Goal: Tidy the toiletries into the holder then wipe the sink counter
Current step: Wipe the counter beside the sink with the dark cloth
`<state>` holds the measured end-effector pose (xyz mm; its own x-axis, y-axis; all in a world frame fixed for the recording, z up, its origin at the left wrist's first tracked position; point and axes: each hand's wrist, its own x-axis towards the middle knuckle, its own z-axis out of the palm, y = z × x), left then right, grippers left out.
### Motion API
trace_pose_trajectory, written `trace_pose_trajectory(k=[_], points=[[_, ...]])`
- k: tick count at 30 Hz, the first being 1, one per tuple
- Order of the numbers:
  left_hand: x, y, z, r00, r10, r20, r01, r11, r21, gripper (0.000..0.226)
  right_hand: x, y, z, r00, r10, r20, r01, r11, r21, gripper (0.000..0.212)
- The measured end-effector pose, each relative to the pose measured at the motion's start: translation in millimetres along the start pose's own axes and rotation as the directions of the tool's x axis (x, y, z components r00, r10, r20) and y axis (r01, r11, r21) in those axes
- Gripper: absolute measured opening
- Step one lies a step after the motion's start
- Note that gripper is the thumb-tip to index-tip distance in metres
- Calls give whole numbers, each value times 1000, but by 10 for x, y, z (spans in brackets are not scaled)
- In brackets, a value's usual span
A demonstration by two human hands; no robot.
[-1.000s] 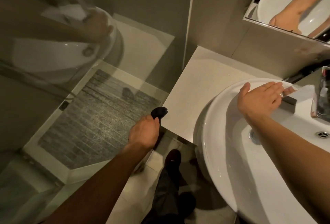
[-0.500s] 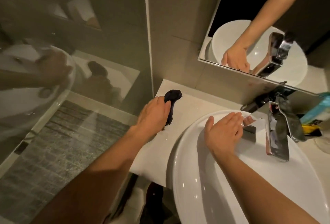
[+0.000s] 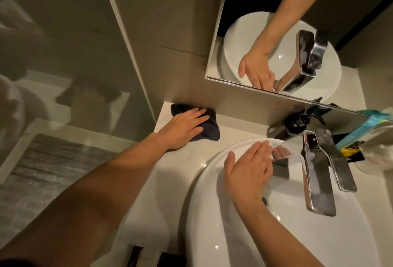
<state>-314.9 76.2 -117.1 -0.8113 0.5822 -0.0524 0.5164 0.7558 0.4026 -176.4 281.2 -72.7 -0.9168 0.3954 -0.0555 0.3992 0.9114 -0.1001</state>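
A dark cloth [image 3: 207,129] lies spread flat on the white counter [image 3: 146,192], in the far left corner against the wall. My left hand [image 3: 182,127] presses down on it with fingers flat and stretched out. My right hand [image 3: 247,171] rests open on the far rim of the white basin [image 3: 212,224], fingers together, holding nothing. At the far right stands a clear holder [image 3: 380,151] with a teal tube [image 3: 370,127] and other toiletries in it, partly cut off by the frame edge.
A chrome tap [image 3: 319,171] reaches over the basin. A dark pump bottle [image 3: 297,121] stands behind it by the wall. The mirror [image 3: 297,32] hangs above. A glass shower screen [image 3: 63,64] borders the counter's left edge.
My left hand carried the bunched cloth from the counter's front left edge to the back corner and laid it flat under the palm. My right hand stayed on the basin rim.
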Motion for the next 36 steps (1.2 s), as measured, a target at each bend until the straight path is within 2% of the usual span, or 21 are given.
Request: trace_pose_trajectory(k=[5, 16, 30, 36], points=[[-39, -72, 62, 998, -10, 68, 7, 999, 50, 58, 15, -2, 35, 1000, 13, -24, -13, 1000, 4, 84], [-335, 51, 126, 998, -63, 2, 63, 998, -15, 46, 31, 14, 39, 999, 15, -35, -14, 1000, 16, 84], [-1601, 587, 429, 979, -181, -97, 161, 970, -182, 40, -6, 26, 60, 998, -12, -68, 17, 997, 74, 84], [-2172, 865, 613, 962, -241, -128, 209, 952, -222, 44, -15, 45, 95, 995, -23, -93, 30, 997, 75, 85]])
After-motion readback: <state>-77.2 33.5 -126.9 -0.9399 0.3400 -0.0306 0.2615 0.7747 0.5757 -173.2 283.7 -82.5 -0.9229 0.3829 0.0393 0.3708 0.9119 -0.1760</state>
